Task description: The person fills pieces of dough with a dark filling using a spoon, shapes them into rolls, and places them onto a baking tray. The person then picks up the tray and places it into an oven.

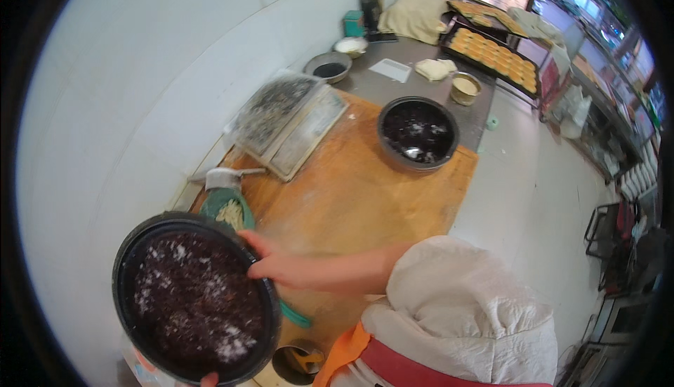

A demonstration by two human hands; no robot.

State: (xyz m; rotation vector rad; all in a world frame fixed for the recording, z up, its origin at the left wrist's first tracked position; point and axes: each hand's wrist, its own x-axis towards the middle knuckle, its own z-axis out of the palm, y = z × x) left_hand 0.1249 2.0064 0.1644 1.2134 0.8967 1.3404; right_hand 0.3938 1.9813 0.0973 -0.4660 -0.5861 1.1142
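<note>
A round black basin (195,301) is held tilted at the lower left. It contains a dark purplish-brown mass dusted with white powder. The fingers of my right hand (270,259) are closed over its right rim, the forearm reaching in from a white sleeve. Of my left hand (208,381) only a fingertip shows on the basin's near rim; the rest is hidden. On the far right of the wooden board stands a second black basin (418,134), holding dark stuff with white patches. Beyond the held basin is a green bag or bowl (226,208) with pale bits.
A dusty, plastic-covered box like a scale (284,130) stands by the wall on the wooden board (372,211). A metal pot (288,366) sits near my body. Bowls (328,68), a small tin (465,90) and cloths occupy the far counter; a tray of pastries (495,57) stands beyond.
</note>
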